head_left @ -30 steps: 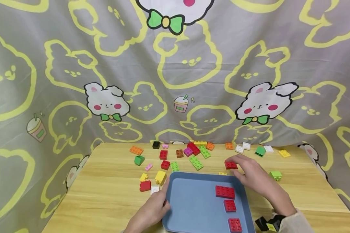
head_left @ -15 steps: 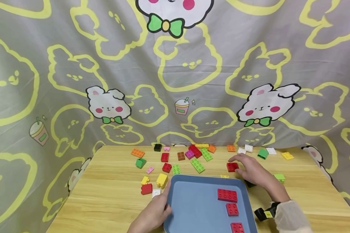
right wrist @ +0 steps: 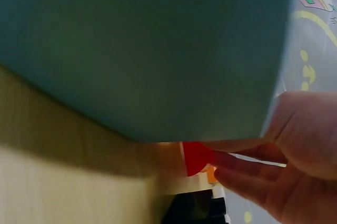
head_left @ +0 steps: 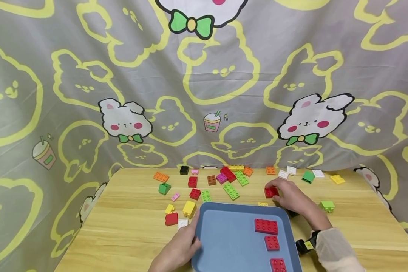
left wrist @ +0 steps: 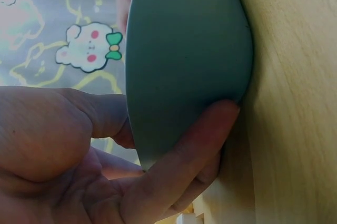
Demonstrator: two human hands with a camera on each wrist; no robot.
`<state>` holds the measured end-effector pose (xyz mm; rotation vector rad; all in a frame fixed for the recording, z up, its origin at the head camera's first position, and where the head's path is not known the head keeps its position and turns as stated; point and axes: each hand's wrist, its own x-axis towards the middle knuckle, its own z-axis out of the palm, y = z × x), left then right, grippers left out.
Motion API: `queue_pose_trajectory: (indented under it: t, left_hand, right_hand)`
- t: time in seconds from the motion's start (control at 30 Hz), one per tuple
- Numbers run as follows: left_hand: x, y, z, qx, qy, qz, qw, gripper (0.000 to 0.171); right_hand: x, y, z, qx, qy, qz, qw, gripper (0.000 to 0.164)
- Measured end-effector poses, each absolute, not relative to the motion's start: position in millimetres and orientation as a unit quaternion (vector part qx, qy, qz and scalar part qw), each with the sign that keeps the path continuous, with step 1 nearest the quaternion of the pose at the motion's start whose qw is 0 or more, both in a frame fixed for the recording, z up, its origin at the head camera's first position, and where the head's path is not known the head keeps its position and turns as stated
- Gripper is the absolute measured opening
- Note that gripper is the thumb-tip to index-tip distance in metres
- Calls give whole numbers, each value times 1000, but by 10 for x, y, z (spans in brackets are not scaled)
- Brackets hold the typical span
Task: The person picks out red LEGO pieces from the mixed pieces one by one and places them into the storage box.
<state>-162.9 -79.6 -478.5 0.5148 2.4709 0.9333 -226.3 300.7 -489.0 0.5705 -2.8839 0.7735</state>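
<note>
My left hand [head_left: 180, 245] grips the left edge of a blue tray [head_left: 246, 208]. In the left wrist view its fingers press on the outer wall of the tray [left wrist: 189, 50], the thumb at the rim. Beyond the tray's far right corner, my right hand [head_left: 290, 194] has fingers and thumb around a red toy brick [head_left: 269, 193] on the table. In the right wrist view the fingertips meet the red brick [right wrist: 196, 156], partly hidden behind the tray wall. Inside the tray, along the right side, lie a long red brick [head_left: 266, 226] and two square red bricks, one [head_left: 272, 243] in front of it.
Loose bricks of several colours lie across the back of the wooden table [head_left: 122, 226], among them a light green plate [head_left: 231, 191] and a yellow block [head_left: 189, 208]. Near the right forearm are a black brick [head_left: 294, 214] and a lime brick [head_left: 327, 206]. A printed curtain [head_left: 170, 87] hangs behind.
The right hand's fingers have lowered and closed in on the red brick behind the tray. The left hand keeps its hold on the tray; the view shifts slightly.
</note>
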Motion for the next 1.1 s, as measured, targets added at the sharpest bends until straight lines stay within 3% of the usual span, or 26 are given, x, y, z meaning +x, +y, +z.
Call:
queue_pose_trajectory:
  t: [0.37,1.1]
  left_hand:
    - [-1617,-788,-4770,182,897,337,220,81]
    - [-1607,-813,-4779,199,895,339,210,82]
  right_hand:
    - [-2269,3026,-4894,175,-953,236,80,29]
    - [-1761,2926,-4184,197,-946,208,148,45]
